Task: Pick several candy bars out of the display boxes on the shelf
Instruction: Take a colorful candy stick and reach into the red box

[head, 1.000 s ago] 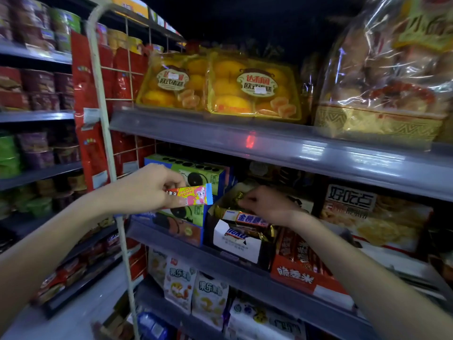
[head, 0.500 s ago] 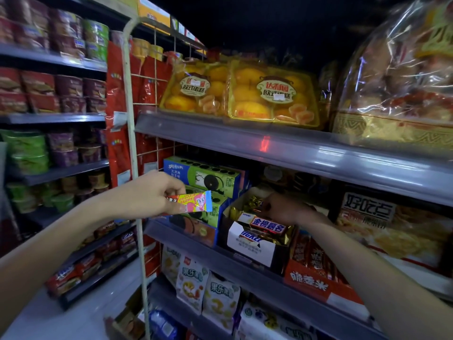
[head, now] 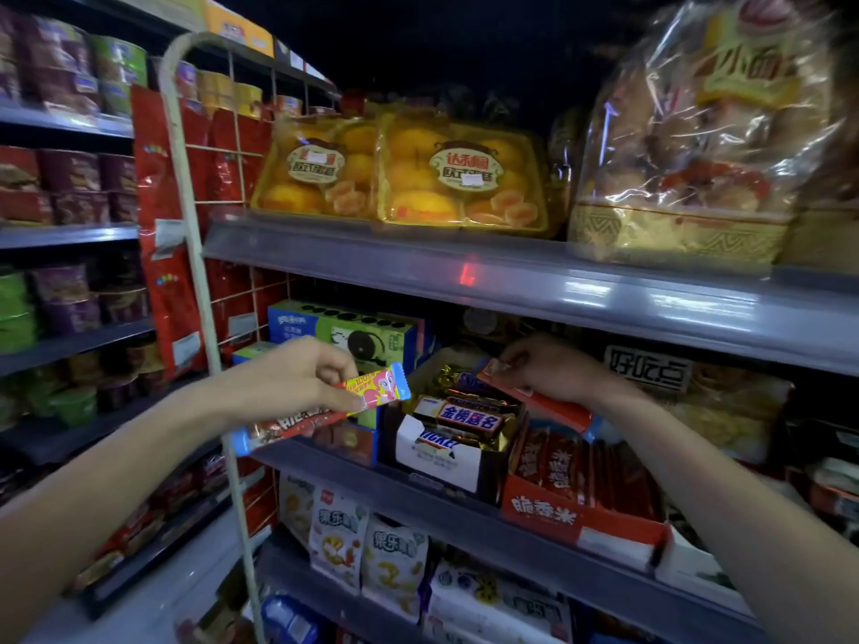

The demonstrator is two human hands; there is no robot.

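My left hand (head: 290, 381) is closed on two candy bars: a pink and orange bar (head: 379, 388) pinched at the fingertips and a red bar with a blue end (head: 283, 429) below it. My right hand (head: 546, 371) grips a red-orange candy bar (head: 539, 399) lifted above the red display box (head: 576, 518) of matching bars. Between the hands stands a dark Snickers display box (head: 439, 453) holding several gold-wrapped bars.
The grey shelf edge (head: 465, 508) runs under the boxes, and another shelf (head: 511, 285) sits just above my hands. Green and blue cookie boxes (head: 344, 327) stand behind my left hand. A white wire rack (head: 195, 253) with red packets hangs at left. Snack bags (head: 367, 555) fill the shelf below.
My right hand has pulled a red-orange bar up out of the red box. A second red bar now shows under my left hand. The view shifted left.
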